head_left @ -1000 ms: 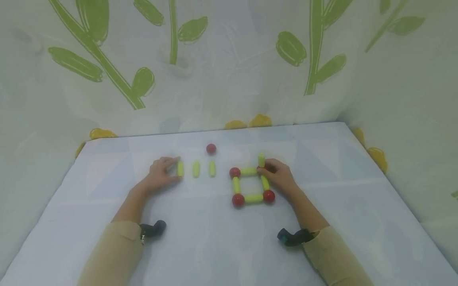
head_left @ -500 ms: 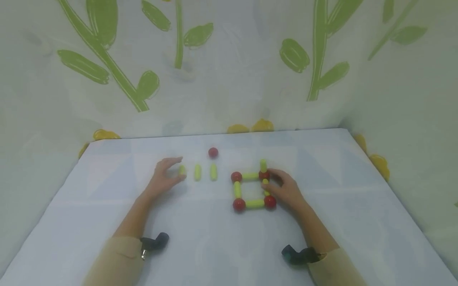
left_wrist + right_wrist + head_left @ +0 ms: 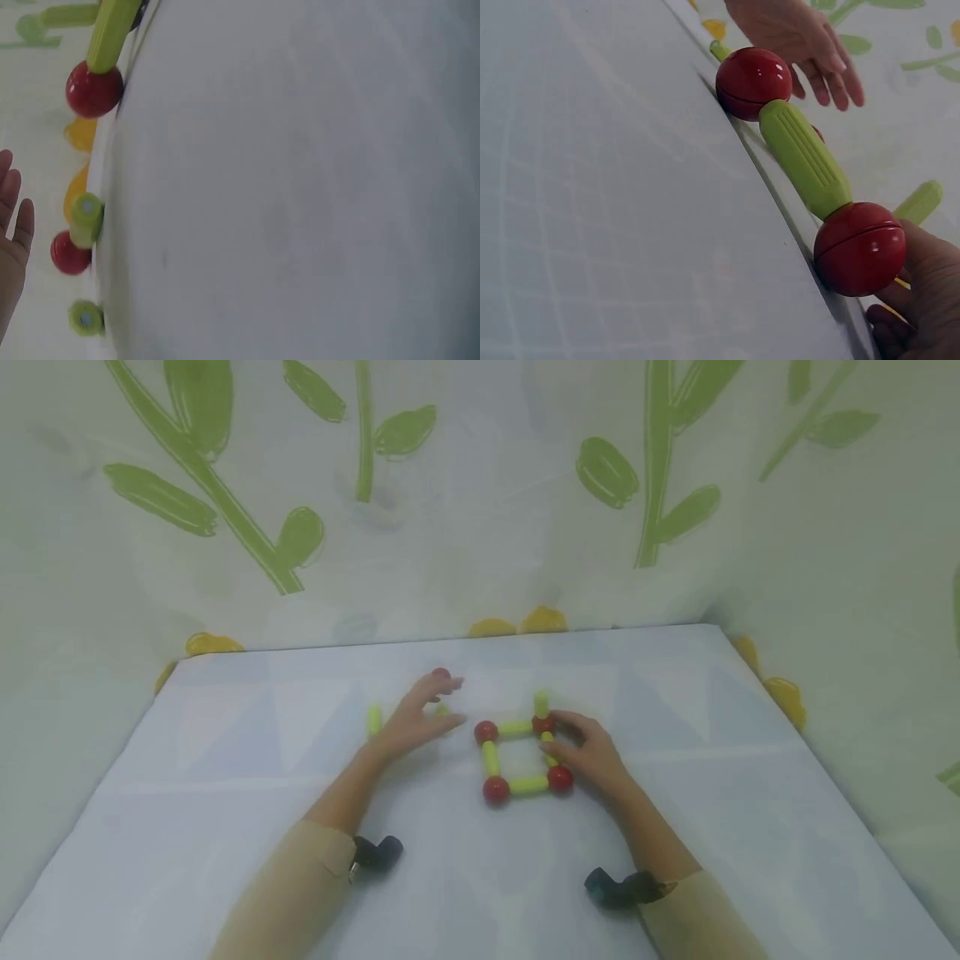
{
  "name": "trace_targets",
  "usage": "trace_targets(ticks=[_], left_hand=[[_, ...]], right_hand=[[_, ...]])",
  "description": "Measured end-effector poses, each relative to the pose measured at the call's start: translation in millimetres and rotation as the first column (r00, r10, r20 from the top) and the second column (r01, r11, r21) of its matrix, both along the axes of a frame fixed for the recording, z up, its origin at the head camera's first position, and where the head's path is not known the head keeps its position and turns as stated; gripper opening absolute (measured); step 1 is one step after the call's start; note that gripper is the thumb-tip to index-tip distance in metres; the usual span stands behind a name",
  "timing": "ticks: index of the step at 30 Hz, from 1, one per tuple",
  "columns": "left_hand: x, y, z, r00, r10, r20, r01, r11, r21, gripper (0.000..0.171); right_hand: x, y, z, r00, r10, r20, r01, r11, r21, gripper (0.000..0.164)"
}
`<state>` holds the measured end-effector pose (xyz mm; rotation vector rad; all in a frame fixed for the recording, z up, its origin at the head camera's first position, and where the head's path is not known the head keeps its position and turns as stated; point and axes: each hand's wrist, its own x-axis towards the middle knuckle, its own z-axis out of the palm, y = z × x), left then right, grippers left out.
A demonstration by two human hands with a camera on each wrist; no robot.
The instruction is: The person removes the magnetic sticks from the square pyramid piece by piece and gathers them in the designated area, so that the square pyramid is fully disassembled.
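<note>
My left hand (image 3: 416, 722) reaches over the loose sticks with fingers apart and holds nothing. In the left wrist view its fingers show at the left edge. Under it lie green magnetic sticks (image 3: 374, 720), one hidden by the hand, and a loose red ball (image 3: 441, 673) sits just beyond the fingertips. My right hand (image 3: 592, 752) grips the right side stick (image 3: 547, 737) of a square made of green sticks and red balls, thumb inside the square. From its back right ball (image 3: 543, 725) another stick (image 3: 542, 703) rises. The front right ball (image 3: 860, 249) partly hides this hand in the right wrist view.
The white table (image 3: 480, 877) ends at the back against a pale cloth (image 3: 480, 543) printed with green leaves and yellow shapes. Dark wrist cameras (image 3: 622, 889) sit at both sleeve cuffs.
My left hand has left the leftmost loose stick and swung right across the row toward the square. My right hand has slid from the back right corner slightly toward the front.
</note>
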<state>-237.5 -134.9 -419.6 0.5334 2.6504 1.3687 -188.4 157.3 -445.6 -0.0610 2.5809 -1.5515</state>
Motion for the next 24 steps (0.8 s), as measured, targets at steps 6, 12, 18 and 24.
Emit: trace_targets(ticks=[6,12,18,24], left_hand=[[-15.9,35,8.9,0.981,-0.152,-0.120,0.155,0.988,0.021,0.055],[-30.2,67,11.2,0.962,-0.242,-0.124,0.246,0.969,0.017,0.053],[-33.9,87,11.8,0.929,-0.346,-0.134,0.347,0.938,-0.011,0.040],[-31.3,96,12.4,0.927,-0.348,-0.137,0.348,0.937,-0.030,0.031]], right_hand=[[-2.6,-3,-1.8,1.000,0.014,0.002,-0.014,1.000,0.003,0.060],[-5.1,-3,-1.8,1.000,0.026,-0.006,-0.026,0.999,0.033,0.058],[-8.6,-2,-0.6,0.999,0.035,-0.029,-0.034,0.998,0.060,0.055],[-15.2,-2,-2.7,0.999,0.025,-0.033,-0.023,0.998,0.064,0.049]])
